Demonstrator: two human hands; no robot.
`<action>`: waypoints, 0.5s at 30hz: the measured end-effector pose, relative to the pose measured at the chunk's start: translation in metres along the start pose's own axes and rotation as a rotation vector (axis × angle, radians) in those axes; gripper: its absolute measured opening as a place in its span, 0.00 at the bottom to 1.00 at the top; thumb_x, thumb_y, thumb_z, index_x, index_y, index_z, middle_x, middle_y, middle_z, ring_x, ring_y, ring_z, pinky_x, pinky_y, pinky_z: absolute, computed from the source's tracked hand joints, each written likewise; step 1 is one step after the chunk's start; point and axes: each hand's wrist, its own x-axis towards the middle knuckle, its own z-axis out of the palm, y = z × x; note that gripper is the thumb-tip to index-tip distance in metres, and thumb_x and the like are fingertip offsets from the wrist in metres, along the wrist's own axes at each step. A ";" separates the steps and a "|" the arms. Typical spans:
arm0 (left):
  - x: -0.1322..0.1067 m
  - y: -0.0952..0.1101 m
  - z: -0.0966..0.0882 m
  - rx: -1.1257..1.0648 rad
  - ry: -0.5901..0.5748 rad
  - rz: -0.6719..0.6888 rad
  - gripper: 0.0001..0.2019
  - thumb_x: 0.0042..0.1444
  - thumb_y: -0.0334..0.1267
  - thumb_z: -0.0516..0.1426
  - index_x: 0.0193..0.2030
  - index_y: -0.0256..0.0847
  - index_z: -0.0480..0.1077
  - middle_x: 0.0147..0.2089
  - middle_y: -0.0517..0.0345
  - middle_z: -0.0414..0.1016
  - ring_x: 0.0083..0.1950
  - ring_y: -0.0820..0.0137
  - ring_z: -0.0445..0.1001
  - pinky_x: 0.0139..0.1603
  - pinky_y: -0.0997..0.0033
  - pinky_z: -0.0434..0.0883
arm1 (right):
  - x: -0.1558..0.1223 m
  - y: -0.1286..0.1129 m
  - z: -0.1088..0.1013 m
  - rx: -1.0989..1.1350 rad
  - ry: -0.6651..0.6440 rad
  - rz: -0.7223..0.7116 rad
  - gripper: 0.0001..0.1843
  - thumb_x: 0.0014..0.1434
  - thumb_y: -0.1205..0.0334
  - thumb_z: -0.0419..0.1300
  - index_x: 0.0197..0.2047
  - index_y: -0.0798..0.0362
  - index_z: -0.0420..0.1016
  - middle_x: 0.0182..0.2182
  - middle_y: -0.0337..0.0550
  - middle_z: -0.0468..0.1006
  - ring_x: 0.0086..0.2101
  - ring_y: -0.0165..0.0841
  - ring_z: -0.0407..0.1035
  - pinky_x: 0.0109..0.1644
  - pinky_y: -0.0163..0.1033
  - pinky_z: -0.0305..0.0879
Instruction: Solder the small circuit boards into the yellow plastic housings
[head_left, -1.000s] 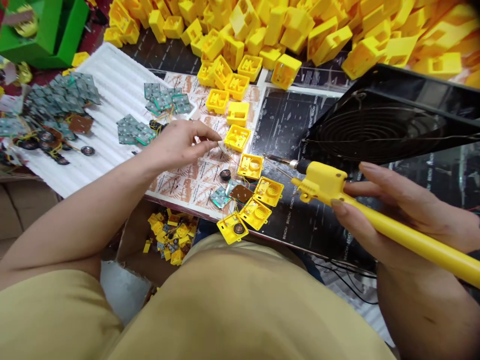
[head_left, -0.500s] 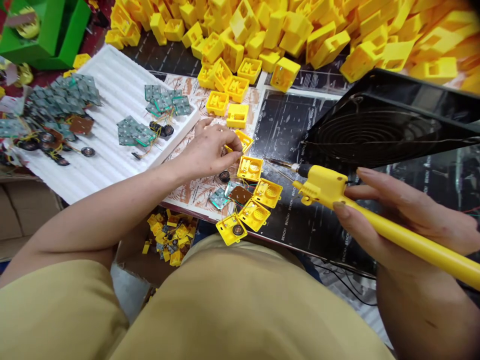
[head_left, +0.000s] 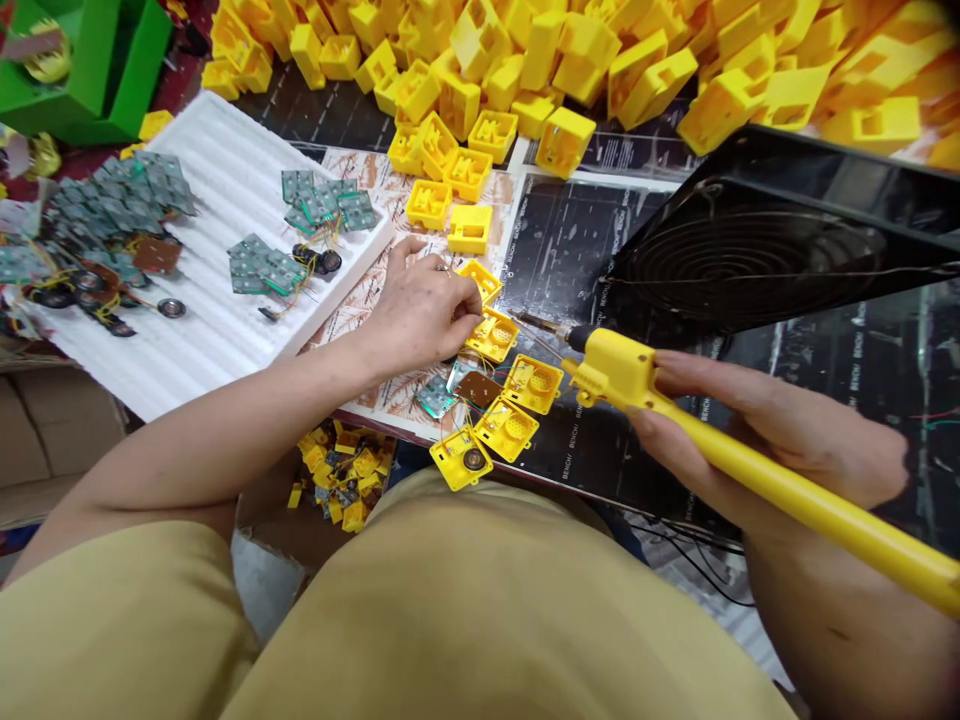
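My right hand [head_left: 757,430] is closed round a yellow soldering iron [head_left: 622,370] with a solder feed tube. Its dark tip points left, close to a yellow plastic housing [head_left: 495,338]. Over that housing's left edge, my left hand [head_left: 431,305] has thumb and forefinger pinched together; what lies between them is hidden. Another yellow housing [head_left: 480,280] shows just beyond the fingers. Nearer my body lie more open housings, one with a round speaker [head_left: 474,459] in it. A brown circuit board [head_left: 478,389] and a green circuit board [head_left: 435,396] rest beside them with thin wires.
A white foam sheet [head_left: 225,140] on the left bears several green boards and small speakers. Yellow housings [head_left: 577,50] are heaped along the back. A black fan [head_left: 750,240] stands at right. Below the table edge, a box holds yellow parts [head_left: 349,475].
The soldering iron in my right hand has moved left, its tip closer to the housing by my left fingers. My left hand has shifted slightly and its pinch now covers part of that housing.
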 end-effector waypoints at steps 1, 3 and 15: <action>0.001 0.001 0.000 0.026 -0.011 0.004 0.11 0.60 0.37 0.53 0.37 0.42 0.78 0.35 0.56 0.80 0.49 0.59 0.75 0.69 0.37 0.54 | 0.000 -0.002 0.002 0.002 -0.001 -0.027 0.26 0.57 0.66 0.71 0.59 0.42 0.75 0.39 0.36 0.84 0.32 0.31 0.78 0.33 0.32 0.74; 0.002 0.003 -0.002 0.071 -0.034 0.013 0.12 0.60 0.37 0.53 0.38 0.41 0.78 0.37 0.54 0.81 0.51 0.57 0.74 0.68 0.38 0.55 | -0.001 -0.002 0.007 0.028 -0.013 -0.053 0.21 0.56 0.66 0.72 0.52 0.46 0.77 0.37 0.37 0.84 0.33 0.31 0.79 0.33 0.32 0.75; 0.011 0.005 -0.005 0.105 -0.037 0.092 0.11 0.58 0.35 0.54 0.34 0.40 0.80 0.34 0.53 0.79 0.51 0.56 0.73 0.62 0.40 0.61 | 0.025 -0.011 0.015 0.000 -0.113 -0.328 0.11 0.58 0.68 0.70 0.40 0.51 0.72 0.30 0.38 0.81 0.30 0.30 0.78 0.34 0.30 0.77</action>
